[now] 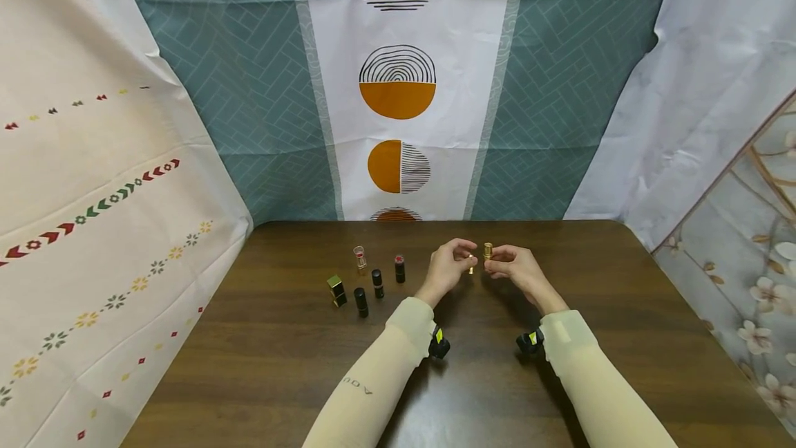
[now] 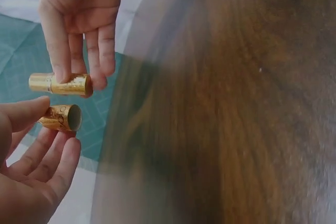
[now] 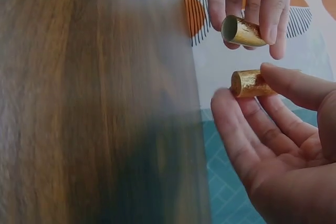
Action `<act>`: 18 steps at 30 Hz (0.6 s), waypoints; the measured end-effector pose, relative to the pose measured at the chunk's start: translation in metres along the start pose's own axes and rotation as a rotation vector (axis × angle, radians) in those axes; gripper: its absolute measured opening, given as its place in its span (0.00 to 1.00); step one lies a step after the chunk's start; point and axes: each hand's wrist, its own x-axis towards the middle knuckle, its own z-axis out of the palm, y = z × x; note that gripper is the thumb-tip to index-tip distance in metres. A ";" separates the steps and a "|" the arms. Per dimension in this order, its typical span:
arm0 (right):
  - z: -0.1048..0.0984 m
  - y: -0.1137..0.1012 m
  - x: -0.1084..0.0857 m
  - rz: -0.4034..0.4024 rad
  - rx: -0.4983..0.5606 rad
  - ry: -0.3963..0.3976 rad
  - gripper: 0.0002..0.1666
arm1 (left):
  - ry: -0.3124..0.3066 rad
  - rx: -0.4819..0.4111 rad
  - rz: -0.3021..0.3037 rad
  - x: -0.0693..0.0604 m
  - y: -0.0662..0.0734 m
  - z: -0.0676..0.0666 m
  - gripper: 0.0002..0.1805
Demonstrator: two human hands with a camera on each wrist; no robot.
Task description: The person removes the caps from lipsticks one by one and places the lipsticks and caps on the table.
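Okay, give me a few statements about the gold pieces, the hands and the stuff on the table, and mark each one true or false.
1. The left hand holds a hollow gold cap. True.
2. The right hand holds a gold tube. True.
3. The gold cap is fitted onto the gold tube. False: they are apart.
4. A red-topped tube stands on the table. True.
5. The gold-topped container is right of both hands. False: the gold-topped container is to their left.
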 end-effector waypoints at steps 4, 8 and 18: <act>-0.005 0.001 -0.001 0.000 -0.061 0.032 0.20 | -0.012 0.017 0.006 0.001 0.001 0.008 0.15; -0.008 0.003 -0.002 0.007 -0.071 0.048 0.20 | -0.024 0.022 0.014 0.003 0.000 0.015 0.15; -0.012 0.004 -0.004 0.058 -0.167 0.043 0.19 | -0.039 0.042 0.005 0.006 -0.002 0.028 0.14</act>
